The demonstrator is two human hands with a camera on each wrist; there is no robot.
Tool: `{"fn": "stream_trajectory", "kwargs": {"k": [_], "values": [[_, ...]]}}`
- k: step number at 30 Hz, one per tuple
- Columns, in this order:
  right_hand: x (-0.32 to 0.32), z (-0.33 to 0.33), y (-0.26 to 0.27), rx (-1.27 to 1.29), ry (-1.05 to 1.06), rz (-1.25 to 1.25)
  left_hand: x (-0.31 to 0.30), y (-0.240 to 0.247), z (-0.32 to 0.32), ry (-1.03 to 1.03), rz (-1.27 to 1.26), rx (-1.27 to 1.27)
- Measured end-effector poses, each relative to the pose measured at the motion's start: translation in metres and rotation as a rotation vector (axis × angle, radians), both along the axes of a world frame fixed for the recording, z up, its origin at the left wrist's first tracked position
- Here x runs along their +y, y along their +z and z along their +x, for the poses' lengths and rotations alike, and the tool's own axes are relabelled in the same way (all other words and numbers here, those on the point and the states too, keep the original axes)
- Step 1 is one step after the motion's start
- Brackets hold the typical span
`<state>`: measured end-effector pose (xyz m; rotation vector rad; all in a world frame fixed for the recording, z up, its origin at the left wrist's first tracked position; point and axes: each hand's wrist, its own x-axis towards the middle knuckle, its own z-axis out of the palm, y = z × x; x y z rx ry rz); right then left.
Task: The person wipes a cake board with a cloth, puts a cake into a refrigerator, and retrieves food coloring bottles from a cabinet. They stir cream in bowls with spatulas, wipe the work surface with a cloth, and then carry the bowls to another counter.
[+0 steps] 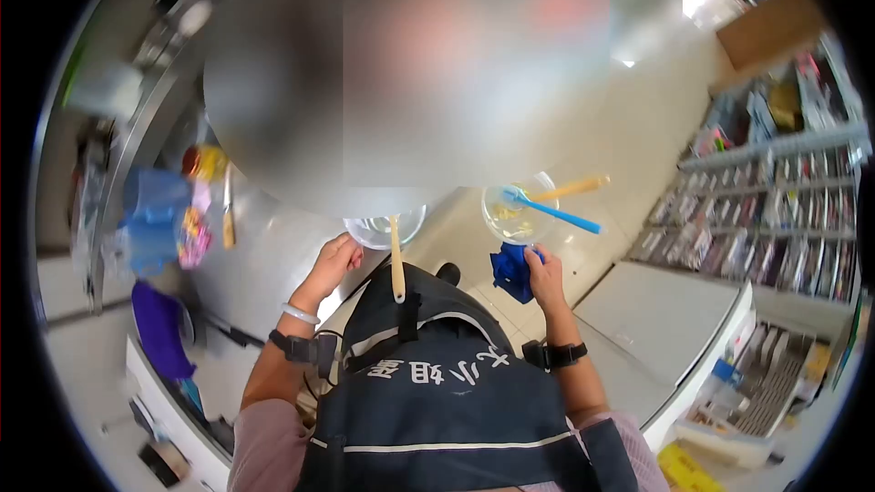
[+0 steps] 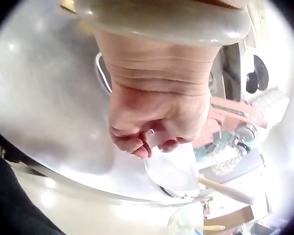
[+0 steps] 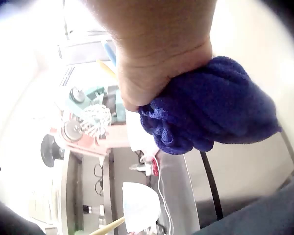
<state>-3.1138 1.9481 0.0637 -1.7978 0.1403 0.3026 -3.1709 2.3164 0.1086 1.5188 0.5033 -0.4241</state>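
Observation:
My left hand (image 1: 337, 264) grips the near left rim of a clear bowl (image 1: 366, 235), fingers and thumb curled at its edge. In the left wrist view this bowl (image 2: 171, 169) shows whitish below the fingertips. A spatula with a pale wooden handle (image 1: 397, 264) leans out of it towards me. My right hand (image 1: 545, 278) clutches a crumpled dark blue cloth (image 1: 512, 271), a towel-like bundle in the right wrist view (image 3: 210, 107). Right above that hand is a second clear bowl (image 1: 506, 230) with yellowish bits, a blue-handled spatula (image 1: 570, 217) and a wooden-handled tool (image 1: 574, 188); I cannot tell whether the hand holds it too.
A metal table (image 1: 260, 228) lies to the left, with blue plastic bags (image 1: 159, 219) and a wooden-handled brush (image 1: 228, 219) on it. Pink stand mixer (image 2: 235, 115) stands beyond. Racks of packets (image 1: 756, 219) and a white cabinet (image 1: 652, 310) line the right side. The head view's upper middle is blurred.

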Motion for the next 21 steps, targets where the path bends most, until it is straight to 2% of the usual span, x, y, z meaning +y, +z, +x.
{"fn": "stream_trajectory", "kwargs": {"k": [3,4,7,9,10,13,15,16,21], "values": [[-0.05,-0.011,0.019,0.041,-0.181,-0.021,-0.049,-0.001,0.057,-0.209,0.062,-0.011],[-0.063,-0.012,0.026,0.019,-0.259,-0.032,-0.076,0.007,0.079,-0.209,0.018,0.022],[-0.109,-0.016,0.036,-0.004,-0.437,-0.058,-0.142,0.0,0.141,-0.385,-0.111,-0.03],[-0.144,-0.02,0.003,-0.163,-0.463,-0.283,-0.194,-0.005,0.18,-0.427,-0.181,-0.018],[-0.157,-0.017,0.014,-0.091,-0.541,-0.261,-0.223,-0.008,0.198,-0.432,-0.206,-0.037],[-0.204,-0.003,0.017,-0.02,-0.687,-0.305,-0.311,-0.012,0.255,-0.44,-0.269,-0.078],[-0.225,0.01,0.023,-0.114,-0.862,-0.244,-0.359,-0.003,0.294,-0.638,-0.354,-0.1],[-0.228,0.017,0.03,-0.112,-0.937,-0.262,-0.373,-0.011,0.318,-0.645,-0.408,-0.064],[-0.294,0.083,0.074,-0.012,-1.046,-0.209,-0.502,0.021,0.431,-0.768,-0.317,-0.138]]}}
